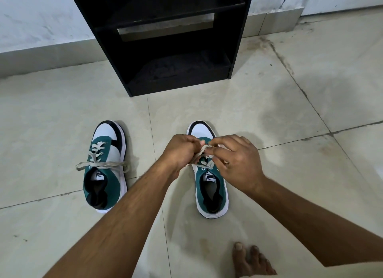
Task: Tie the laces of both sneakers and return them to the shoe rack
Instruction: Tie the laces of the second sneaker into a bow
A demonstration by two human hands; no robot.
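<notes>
Two teal, white and black sneakers stand on the tiled floor, toes pointing away from me. The left sneaker (105,167) has grey laces lying loose, their ends spread to both sides. Over the right sneaker (211,186) my left hand (182,151) and my right hand (236,159) meet, each pinching the grey laces (204,148) above the tongue. My fingers hide how the laces cross. The black shoe rack (165,39) stands beyond the sneakers against the wall, its shelves bare.
Pale floor tiles (290,111) with stained grout lines spread all around. A white wall with a low skirting runs behind the rack. A bare foot (250,261) rests on the floor at the lower right.
</notes>
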